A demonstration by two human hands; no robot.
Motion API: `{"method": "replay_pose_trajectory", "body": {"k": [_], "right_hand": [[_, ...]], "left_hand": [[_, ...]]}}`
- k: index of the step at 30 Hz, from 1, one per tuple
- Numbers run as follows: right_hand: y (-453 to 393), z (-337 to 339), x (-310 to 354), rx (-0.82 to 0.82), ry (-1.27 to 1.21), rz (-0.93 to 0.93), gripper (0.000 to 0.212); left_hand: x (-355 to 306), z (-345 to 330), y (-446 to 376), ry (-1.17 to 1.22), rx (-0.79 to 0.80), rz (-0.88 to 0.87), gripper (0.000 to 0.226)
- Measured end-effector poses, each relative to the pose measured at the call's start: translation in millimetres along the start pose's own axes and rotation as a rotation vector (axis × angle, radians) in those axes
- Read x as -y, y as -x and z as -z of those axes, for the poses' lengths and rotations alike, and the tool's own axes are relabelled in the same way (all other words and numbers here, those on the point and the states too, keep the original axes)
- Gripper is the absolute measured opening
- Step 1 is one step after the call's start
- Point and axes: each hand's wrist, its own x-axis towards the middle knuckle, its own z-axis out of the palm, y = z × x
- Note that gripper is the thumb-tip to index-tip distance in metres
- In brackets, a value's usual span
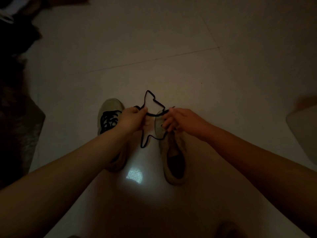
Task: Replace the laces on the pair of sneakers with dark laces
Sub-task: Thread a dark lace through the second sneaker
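In dim light, 2 pale sneakers sit on a tiled floor [171,48]. The left sneaker [109,107] already carries dark lacing across its front. The right sneaker [173,157] lies open with no lacing visible in it. The left hand [133,117] and the right hand [178,120] each pinch a dark lace [149,98], which loops loosely above and below them.

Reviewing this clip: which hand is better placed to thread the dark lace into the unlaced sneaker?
Probably the right hand: it pinches the dark lace at the unlaced sneaker. The left hand holds the lace farther away.
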Motion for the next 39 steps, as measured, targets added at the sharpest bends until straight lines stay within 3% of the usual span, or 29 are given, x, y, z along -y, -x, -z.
{"method": "replay_pose_trajectory", "body": {"k": [2, 6, 8, 9, 11, 13, 14, 15, 17, 20, 23, 28, 39], "right_hand": [[-5, 0, -2, -0.028, 0.044, -0.005, 0.033], [-11, -4, -9, -0.121, 0.088, -0.001, 0.016], [-13, -4, -11, -0.106, 0.078, -0.002, 0.017], [-14, -4, -11, -0.107, 0.079, 0.008, 0.015], [-15, -5, -11, -0.116, 0.108, 0.056, 0.012], [-14, -8, -8, -0.106, 0.155, 0.126, 0.01], [-13, -9, -6, -0.103, 0.187, 0.159, 0.01], [-12, -11, -5, -0.105, 0.21, 0.184, 0.01], [-13, -11, -4, -0.121, 0.206, 0.211, 0.007], [-14, -9, -8, -0.176, 0.189, 0.198, 0.003], [-16, -5, -22, -0.243, 0.396, 0.172, 0.014], [-13, -7, -38, -0.088, 0.734, 0.069, 0.024], [-21, -16, -37, -0.124, 0.604, 0.044, 0.017]], "left_hand": [[3, 2, -2, -0.1, -0.041, -0.006, 0.026], [3, 2, 2, -0.138, 0.046, 0.047, 0.025], [8, 3, 0, -0.25, -0.009, 0.01, 0.023], [12, 5, 0, -0.408, -0.108, -0.078, 0.023], [18, 7, 3, -0.725, -0.334, -0.448, 0.04], [18, 3, 6, -0.861, -0.226, -0.781, 0.05], [15, -1, 9, -0.858, -0.074, -0.808, 0.046], [15, -5, 10, -0.85, 0.045, -0.773, 0.036], [19, -9, 4, -0.855, 0.122, -0.671, 0.021], [25, -5, -1, -0.821, 0.067, -0.624, 0.024], [30, -2, -3, -0.829, 0.016, -0.613, 0.024], [43, -1, -6, -0.868, 0.003, -0.513, 0.021], [47, -14, -7, -0.797, 0.001, -0.423, 0.02]]}}
